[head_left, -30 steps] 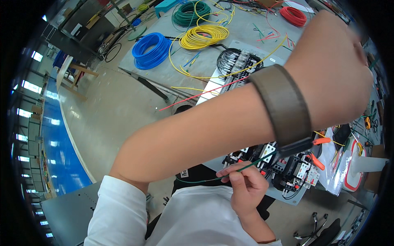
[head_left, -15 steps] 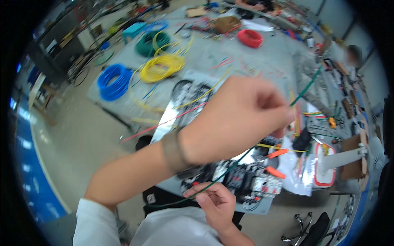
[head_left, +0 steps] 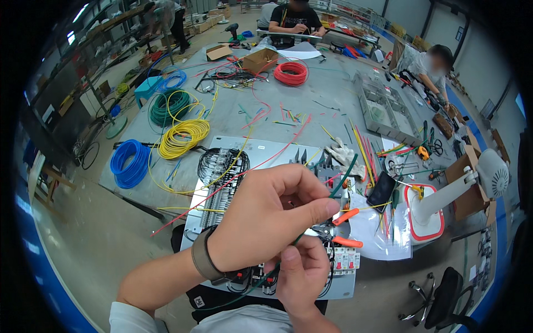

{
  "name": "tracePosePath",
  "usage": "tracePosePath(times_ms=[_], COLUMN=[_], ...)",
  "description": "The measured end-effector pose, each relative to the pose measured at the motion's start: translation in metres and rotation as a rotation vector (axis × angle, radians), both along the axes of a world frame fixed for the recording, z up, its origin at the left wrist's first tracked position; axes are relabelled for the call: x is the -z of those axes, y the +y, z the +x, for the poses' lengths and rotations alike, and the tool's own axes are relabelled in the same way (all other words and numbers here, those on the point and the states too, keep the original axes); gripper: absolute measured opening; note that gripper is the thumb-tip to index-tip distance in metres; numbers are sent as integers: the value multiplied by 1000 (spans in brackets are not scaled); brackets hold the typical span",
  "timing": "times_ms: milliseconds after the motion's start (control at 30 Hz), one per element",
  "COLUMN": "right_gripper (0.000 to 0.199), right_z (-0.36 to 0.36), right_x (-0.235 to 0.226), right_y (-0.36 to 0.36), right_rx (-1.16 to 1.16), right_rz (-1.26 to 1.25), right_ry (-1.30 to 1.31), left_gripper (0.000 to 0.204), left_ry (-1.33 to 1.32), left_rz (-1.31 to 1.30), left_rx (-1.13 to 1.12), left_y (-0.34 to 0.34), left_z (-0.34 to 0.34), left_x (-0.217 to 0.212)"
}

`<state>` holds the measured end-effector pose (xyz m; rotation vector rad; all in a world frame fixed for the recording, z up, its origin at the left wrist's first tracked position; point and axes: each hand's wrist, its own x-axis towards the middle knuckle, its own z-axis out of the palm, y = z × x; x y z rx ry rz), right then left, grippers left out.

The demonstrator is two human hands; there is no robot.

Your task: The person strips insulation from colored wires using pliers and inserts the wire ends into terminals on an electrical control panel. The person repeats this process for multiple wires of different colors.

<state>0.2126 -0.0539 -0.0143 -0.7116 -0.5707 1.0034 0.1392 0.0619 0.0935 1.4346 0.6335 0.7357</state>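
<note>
Bright, even daylight fills the hall, with soft shadows only. Around the left hand (head_left: 266, 222) everything is sharp; fisheye bending curves the table (head_left: 327, 105) edges, and a black vignette rings the picture.

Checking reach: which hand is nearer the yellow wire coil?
Left. The left hand sits just right of the yellow wire coil; the right hand is lower, farther.
</note>
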Motion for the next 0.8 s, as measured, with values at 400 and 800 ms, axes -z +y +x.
tracePosePath(times_ms=[400, 800], right_gripper=[13, 15], right_z=[4, 12], right_x=[-2, -2], right_y=[-1, -4], right_rx=[96, 119], right_rz=[48, 64], right_ry=[-18, -13], left_gripper=[21, 13], left_ry=[26, -35], left_rz=[44, -79], left_rx=[-83, 39], left_y=[-18, -17], left_z=[7, 3], left_x=[2, 18])
